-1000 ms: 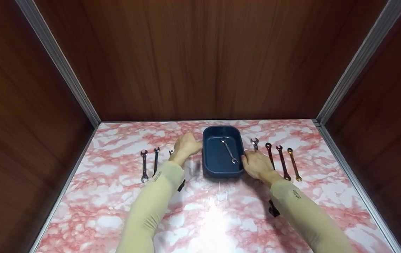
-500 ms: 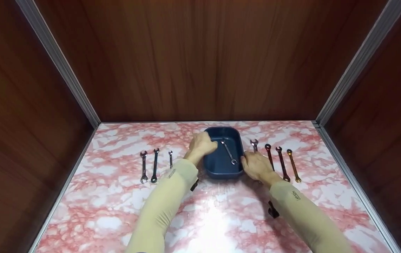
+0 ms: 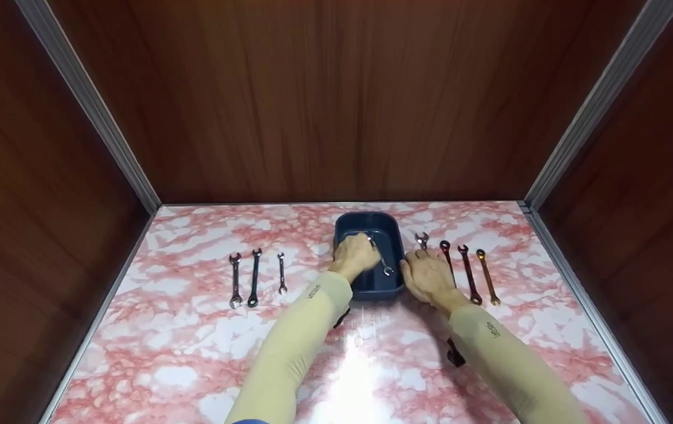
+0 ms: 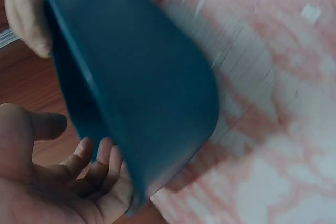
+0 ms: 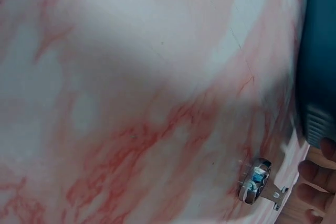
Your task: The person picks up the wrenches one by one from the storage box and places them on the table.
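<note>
A dark blue open-topped box [image 3: 378,290] stands on the table, with a silver wrench [image 3: 388,270] lying inside. My left hand [image 3: 357,256] is over the box's left part, close to that wrench. In the left wrist view, its thumb stands apart from the loosely bent fingers [image 4: 107,166], and nothing shows between them. My right hand [image 3: 428,274] holds the box's right rim, its thumb at the edge and its fingers outside. One more silver wrench [image 3: 422,239] lies partly under the right hand; its ring end appears in the right wrist view.
Left of the box lie three wrenches: a silver one [image 3: 236,280], a dark one [image 3: 255,277] and a small silver one [image 3: 281,272]. To the right are two dark red wrenches [image 3: 469,274] and a gold one [image 3: 488,277]. Wood-pattern walls [image 3: 336,100] enclose the marbled table [image 3: 177,353].
My left hand has moved rightward from beside the box to over its inside, uncovering the small wrench on the left. The right hand has stayed at the right rim.
</note>
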{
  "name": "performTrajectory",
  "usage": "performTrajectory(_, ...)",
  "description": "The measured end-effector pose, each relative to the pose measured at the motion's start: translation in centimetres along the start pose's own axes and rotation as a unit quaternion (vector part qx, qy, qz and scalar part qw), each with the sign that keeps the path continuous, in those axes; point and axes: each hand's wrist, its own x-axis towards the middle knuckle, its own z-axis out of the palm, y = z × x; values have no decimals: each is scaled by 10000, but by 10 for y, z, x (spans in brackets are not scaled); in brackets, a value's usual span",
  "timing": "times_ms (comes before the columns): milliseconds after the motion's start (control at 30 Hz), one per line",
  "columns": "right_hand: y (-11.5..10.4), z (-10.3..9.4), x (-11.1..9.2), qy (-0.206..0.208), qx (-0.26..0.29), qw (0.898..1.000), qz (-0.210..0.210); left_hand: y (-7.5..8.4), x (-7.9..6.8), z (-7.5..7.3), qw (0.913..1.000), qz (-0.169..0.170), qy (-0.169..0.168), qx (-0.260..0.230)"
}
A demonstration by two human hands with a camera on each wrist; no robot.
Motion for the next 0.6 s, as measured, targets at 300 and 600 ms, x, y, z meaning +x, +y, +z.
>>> performTrajectory(300,-6,-4,6,-153,-133,9998,4,-4,18,23,9977,-611,-185,-218)
performTrajectory(600,-5,-8,3,-173,-190,9997,2,5,34,45,9959,-846,-253,-174)
